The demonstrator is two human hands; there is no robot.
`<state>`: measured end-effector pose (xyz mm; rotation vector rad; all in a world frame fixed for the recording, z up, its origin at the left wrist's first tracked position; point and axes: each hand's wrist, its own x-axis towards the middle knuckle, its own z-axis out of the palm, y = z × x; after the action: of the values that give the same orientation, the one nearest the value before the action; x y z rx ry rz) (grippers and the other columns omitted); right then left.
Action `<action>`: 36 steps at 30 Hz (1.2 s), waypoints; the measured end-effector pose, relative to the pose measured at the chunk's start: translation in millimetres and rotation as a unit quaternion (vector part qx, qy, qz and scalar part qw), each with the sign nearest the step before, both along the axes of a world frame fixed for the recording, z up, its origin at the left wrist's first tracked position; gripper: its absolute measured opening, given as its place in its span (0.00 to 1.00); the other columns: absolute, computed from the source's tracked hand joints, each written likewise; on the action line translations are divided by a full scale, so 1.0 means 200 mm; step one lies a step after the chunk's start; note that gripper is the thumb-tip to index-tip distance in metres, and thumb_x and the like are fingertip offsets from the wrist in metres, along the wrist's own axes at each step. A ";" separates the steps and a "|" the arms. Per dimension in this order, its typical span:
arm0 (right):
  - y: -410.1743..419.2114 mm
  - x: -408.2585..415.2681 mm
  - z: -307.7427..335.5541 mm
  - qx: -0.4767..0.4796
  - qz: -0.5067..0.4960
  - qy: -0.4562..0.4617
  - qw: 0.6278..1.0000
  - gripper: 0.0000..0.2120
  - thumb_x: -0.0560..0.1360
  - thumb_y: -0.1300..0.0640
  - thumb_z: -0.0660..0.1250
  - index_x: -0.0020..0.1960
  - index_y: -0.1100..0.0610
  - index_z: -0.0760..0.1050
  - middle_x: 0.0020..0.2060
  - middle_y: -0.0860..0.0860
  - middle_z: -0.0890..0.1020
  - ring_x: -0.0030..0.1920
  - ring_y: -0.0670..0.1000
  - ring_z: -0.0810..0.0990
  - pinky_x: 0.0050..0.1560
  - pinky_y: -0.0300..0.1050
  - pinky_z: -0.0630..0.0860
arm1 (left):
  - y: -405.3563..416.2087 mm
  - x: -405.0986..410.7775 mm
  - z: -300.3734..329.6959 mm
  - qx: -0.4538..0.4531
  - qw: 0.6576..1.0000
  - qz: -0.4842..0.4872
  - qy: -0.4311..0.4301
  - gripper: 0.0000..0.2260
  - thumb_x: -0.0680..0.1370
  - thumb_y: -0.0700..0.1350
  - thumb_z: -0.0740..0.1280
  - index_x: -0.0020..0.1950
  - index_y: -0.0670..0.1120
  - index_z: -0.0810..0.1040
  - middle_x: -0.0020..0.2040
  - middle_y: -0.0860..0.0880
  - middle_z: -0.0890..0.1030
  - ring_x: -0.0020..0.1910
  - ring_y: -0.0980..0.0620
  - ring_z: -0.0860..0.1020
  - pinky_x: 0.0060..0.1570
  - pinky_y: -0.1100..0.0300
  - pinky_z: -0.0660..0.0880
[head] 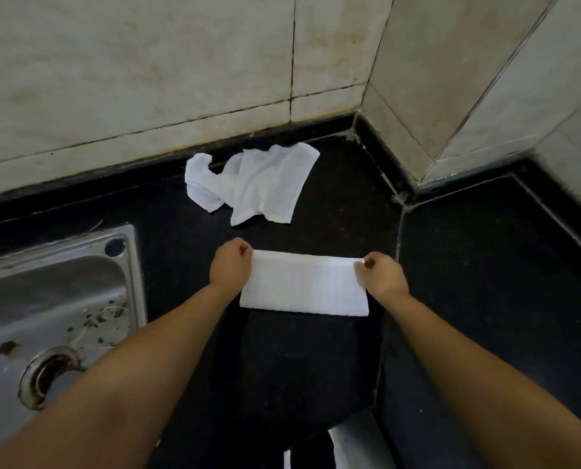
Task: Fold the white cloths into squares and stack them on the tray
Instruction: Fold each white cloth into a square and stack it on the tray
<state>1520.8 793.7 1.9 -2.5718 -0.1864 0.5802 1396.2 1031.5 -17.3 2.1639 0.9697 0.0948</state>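
White cloth point(304, 282), folded into a long flat rectangle, is lying on the black counter point(485, 265) near its front edge, just right of the sink. The left hand point(231, 265) is pinching the cloth's far left corner, fingers curled onto the fabric. The right hand point(378, 274) is pinching the far right corner the same way, thumb and fingertips closed on the edge. Both hands are holding the far long edge taut between them, while the near edge is resting flat on the counter.

Farther back, a second cloth point(255, 184) is lying crumpled and unfolded, close to the counter's rear edge where it is meeting the tiled wall point(146, 79). It is well apart from the folded one.

At the counter's left side a steel sink point(55, 299) is sitting sunk into the surface, its basin speckled with dark debris around the drain point(50, 375). To the right the wall is turning a corner, and the counter is following it.
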 end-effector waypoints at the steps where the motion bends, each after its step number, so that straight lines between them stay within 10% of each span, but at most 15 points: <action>1: 0.00 0.00 -0.01 -0.010 0.001 -0.009 1.000 0.10 0.77 0.52 0.61 0.49 0.57 0.77 0.48 0.56 0.79 0.46 0.55 0.78 0.43 0.44 0.72 | 0.00 0.01 -0.01 0.020 1.000 -0.005 0.005 0.06 0.79 0.40 0.61 0.44 0.43 0.75 0.46 0.45 0.78 0.48 0.46 0.76 0.48 0.53 0.73; 14: 0.05 -0.09 0.04 -0.069 0.103 -0.156 0.980 0.18 0.77 0.54 0.62 0.66 0.55 0.68 0.60 0.55 0.73 0.62 0.56 0.71 0.60 0.51 0.68 | 0.00 -0.04 0.01 0.136 0.974 -0.146 0.111 0.08 0.79 0.43 0.60 0.56 0.44 0.75 0.56 0.45 0.74 0.57 0.46 0.71 0.57 0.52 0.68; 22: 0.28 -0.61 0.06 0.043 0.407 -0.124 0.904 0.12 0.79 0.55 0.60 0.58 0.56 0.76 0.55 0.53 0.77 0.56 0.53 0.75 0.58 0.48 0.70 | 0.05 -0.20 0.07 -0.071 0.987 -0.087 0.113 0.03 0.76 0.41 0.67 0.47 0.45 0.74 0.40 0.51 0.75 0.41 0.53 0.74 0.35 0.64 0.69; 28: 0.36 -0.89 -0.08 -0.031 0.397 -0.177 0.900 0.16 0.71 0.46 0.70 0.50 0.57 0.77 0.45 0.54 0.79 0.46 0.56 0.78 0.43 0.49 0.73 | 0.07 -0.28 0.04 -0.121 0.989 -0.035 0.082 0.04 0.75 0.40 0.69 0.47 0.45 0.74 0.43 0.47 0.77 0.43 0.50 0.76 0.46 0.57 0.74; 36: 0.46 -0.84 -0.02 -0.064 0.365 -0.139 0.918 0.08 0.79 0.56 0.58 0.54 0.59 0.70 0.52 0.57 0.77 0.52 0.57 0.76 0.48 0.47 0.67 | 0.05 -0.25 0.12 -0.191 0.980 -0.022 0.041 0.08 0.77 0.38 0.64 0.55 0.43 0.75 0.48 0.46 0.76 0.35 0.55 0.73 0.30 0.68 0.69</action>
<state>1352.0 886.4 -2.5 -2.6522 -1.2794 0.4761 1346.8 1040.8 6.4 1.8428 0.9029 -0.1909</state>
